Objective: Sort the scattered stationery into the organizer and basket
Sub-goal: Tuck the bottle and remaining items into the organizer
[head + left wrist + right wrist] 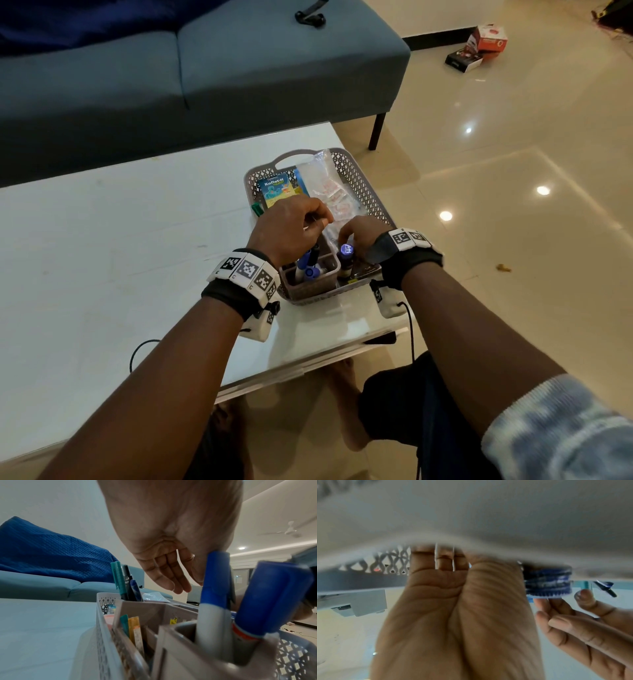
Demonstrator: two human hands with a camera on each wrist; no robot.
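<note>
We see a white table [120, 240] in front of a grey-blue sofa [171, 85], with a blue quilted cover [42, 550] heaped on the sofa's left end. To the right, glossy cream floor tiles [513, 205] carry red and black boxes [479, 46].

At the table's right near corner stands a grey lattice basket [363, 192]. Its far part holds a blue-and-yellow packet [275, 192] and a clear plastic bag [325, 185]. Its near part holds a grey organizer [308, 277] in which blue-capped markers [306, 265] stand upright; from the left wrist we also see a teal pen [118, 577] and dark pens [127, 580] standing in a farther slot.

Our left hand [291, 229] hovers just above the markers, fingers curled, pinching something thin and pale that we cannot identify. Just beside it, our right hand [359, 233] reaches into the basket, fingers bent downward near a blue-capped bottle [346, 251]; whether they grip anything we cannot tell.
</note>
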